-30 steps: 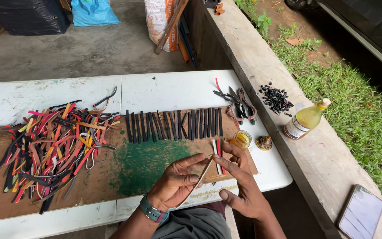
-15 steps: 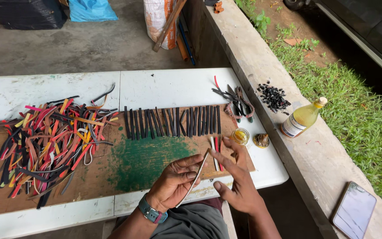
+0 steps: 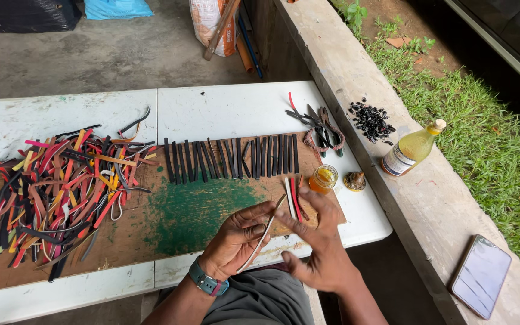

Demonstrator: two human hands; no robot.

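The white surface [image 3: 236, 111] spans the frame from 9 o'clock to the centre. A concrete ledge [image 3: 344, 78] runs along its 3 o'clock side, with grass [image 3: 482, 138] beyond. A brown wooden board [image 3: 151, 235] with a green patch lies on the surface.

At 9 o'clock on the board lies a loose pile of strips [image 3: 61, 189] in black, red, orange and yellow. At 12 o'clock of the hands, a row of black strips [image 3: 233, 157] lies side by side along the board's far edge. Pliers and cutters [image 3: 320, 127] rest at 1 o'clock, just beyond the row.

On the ledge at 2 o'clock stands a tilted bottle of yellow liquid [image 3: 413, 147], near a heap of small black pieces [image 3: 370, 120]. A dark phone [image 3: 481, 275] lies on the ledge at 4 o'clock.

The left hand [image 3: 236, 241], with a watch [image 3: 204, 281] on its wrist, is at 6 o'clock. Its fingers are closed on a thin pale strip [image 3: 264, 232], held slanted above the near edge of the board. The right hand [image 3: 317, 241] is just beside it; its fingers are spread open and its fingertips meet the strip's upper end.

A small jar of yellow paste [image 3: 323, 178] stands at 1 o'clock of the hands, its cap [image 3: 354, 180] just beside it. Three short strips [image 3: 293, 197] lie between jar and hands.
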